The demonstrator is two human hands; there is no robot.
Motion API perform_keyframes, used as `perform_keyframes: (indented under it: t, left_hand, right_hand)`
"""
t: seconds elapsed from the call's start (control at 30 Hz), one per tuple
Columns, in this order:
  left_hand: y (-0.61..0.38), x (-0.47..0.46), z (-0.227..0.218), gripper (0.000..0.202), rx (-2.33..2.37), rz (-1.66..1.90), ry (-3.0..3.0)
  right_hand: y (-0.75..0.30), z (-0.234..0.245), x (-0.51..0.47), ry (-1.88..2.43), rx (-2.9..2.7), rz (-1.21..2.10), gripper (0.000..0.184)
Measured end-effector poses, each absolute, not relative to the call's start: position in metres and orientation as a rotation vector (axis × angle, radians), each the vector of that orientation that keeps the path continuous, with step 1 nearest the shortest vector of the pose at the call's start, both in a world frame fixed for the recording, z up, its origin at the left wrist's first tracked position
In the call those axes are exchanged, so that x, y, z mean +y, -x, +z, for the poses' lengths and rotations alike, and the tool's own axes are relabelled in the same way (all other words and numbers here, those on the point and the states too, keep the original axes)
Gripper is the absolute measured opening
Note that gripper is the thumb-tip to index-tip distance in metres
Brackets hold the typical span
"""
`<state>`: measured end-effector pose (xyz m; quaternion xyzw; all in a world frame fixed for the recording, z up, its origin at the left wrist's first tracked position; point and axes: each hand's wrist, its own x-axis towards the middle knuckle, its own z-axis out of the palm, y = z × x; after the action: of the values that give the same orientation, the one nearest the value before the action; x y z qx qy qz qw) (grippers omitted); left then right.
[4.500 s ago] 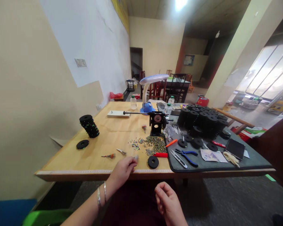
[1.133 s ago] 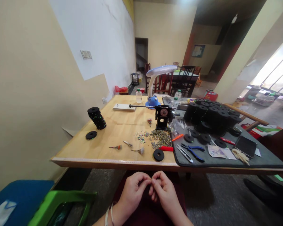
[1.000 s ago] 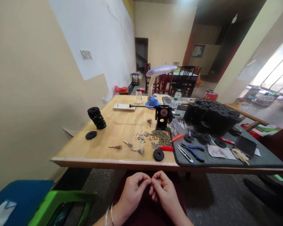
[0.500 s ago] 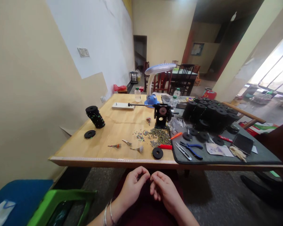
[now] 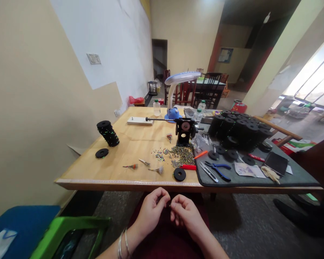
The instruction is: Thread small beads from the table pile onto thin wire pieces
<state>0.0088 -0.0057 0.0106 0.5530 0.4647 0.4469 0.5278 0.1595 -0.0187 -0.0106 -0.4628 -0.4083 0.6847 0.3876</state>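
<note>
My left hand (image 5: 152, 211) and my right hand (image 5: 185, 214) are held close together over my lap, below the front edge of the wooden table (image 5: 116, 169). Both pinch with thumb and forefinger, fingertips almost meeting on something too small to make out. On the table just beyond them lie a black foam disc (image 5: 179, 174), a red lighter (image 5: 188, 167), several small feathered pieces (image 5: 157, 169) and a scatter of beads (image 5: 181, 154). A black hand-crank winder (image 5: 184, 130) with a long rod stands behind the beads.
A dark mat (image 5: 248, 174) on the right carries blue pliers (image 5: 217, 167), snips, banknotes and stacks of black foam discs (image 5: 240, 131). A black disc stack (image 5: 107, 133) stands left, a blue desk lamp (image 5: 175, 90) at the back. A green and blue seat (image 5: 56, 233) sits lower left; another person's dark sleeve (image 5: 320, 165) far right.
4.5 s ago my left hand rested on the table edge by a feathered piece; it has since dropped to my lap and met the right hand. Over the last second the hands barely shifted.
</note>
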Motion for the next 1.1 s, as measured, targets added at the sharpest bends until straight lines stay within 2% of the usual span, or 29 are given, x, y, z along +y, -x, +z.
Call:
perform_keyframes:
  t: [0.3,0.63,1.1]
  left_hand:
    - [-0.0108,0.0001,0.0165,0.028,0.923,0.977,-0.916]
    - [-0.0138,-0.0005,0.0135,0.029,0.889,0.978,-0.917]
    - [-0.0139,-0.0007,0.0178,0.031,0.869,0.968,-0.873]
  right_hand:
    - [-0.1640,-0.0139,-0.0175,1.127,-1.064,1.727,0.033]
    - [-0.1641,-0.0138,-0.0161,1.061,-1.038,1.800,0.039]
    - [-0.1616,-0.0099,-0.0163,1.151,-1.129,1.729,0.041]
